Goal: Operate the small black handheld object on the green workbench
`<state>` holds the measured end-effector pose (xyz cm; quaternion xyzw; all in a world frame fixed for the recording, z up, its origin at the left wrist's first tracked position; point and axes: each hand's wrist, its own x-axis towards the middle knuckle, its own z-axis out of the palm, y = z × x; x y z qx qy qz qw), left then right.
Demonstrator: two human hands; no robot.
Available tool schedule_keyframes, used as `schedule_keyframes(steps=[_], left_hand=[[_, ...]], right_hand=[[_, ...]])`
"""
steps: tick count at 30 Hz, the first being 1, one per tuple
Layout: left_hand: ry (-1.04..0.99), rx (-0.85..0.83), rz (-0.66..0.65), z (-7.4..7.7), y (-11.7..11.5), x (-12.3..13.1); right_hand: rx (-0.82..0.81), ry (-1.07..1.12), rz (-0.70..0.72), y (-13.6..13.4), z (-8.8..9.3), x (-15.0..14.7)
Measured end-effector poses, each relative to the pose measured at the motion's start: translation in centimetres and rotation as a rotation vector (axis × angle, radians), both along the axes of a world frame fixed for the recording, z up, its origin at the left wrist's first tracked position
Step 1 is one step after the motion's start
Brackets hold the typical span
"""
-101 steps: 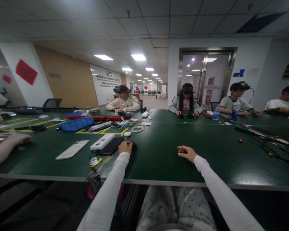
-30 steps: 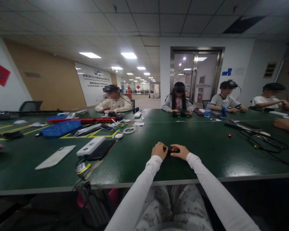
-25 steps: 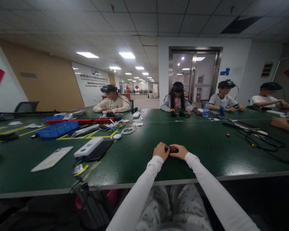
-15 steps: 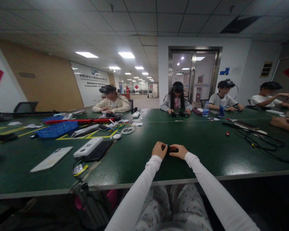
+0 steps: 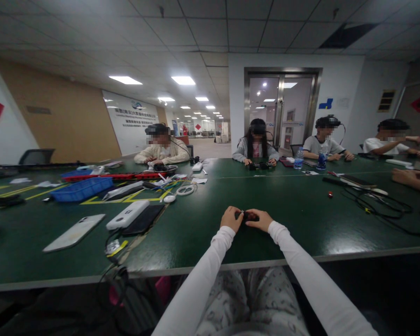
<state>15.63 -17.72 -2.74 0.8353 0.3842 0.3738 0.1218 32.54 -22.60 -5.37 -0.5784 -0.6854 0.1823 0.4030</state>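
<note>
Both of my hands meet over the green table (image 5: 196, 247), near its front edge. My left hand (image 5: 231, 218) has its fingers closed on the left end of a small dark object (image 5: 247, 215). From the other side my right hand (image 5: 261, 220) grips the same object between thumb and fingers. A small pale spot shows on the object between my fingertips. Most of it is covered by my fingers, and I cannot make out what it is.
Left lie a white phone (image 5: 74, 232), a white power bank (image 5: 128, 214), a black pouch (image 5: 143, 220) and a blue basket (image 5: 82, 189). Right are black cables (image 5: 381, 205) and a small red item (image 5: 330, 194). Bottles (image 5: 298, 159) and several seated people are across the table.
</note>
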Motion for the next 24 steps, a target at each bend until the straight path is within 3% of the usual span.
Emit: schedule_keyframes(steps=[15, 24], left_hand=[[0.052, -0.026, -0.071, -0.21, 0.08, 0.02], [-0.032, -0.014, -0.032, -0.35, 0.47, 0.09]], right_hand=[[-0.026, -0.022, 0.017, -0.45, 0.43, -0.12], [-0.005, -0.031, 0.020, -0.32, 0.39, -0.23]])
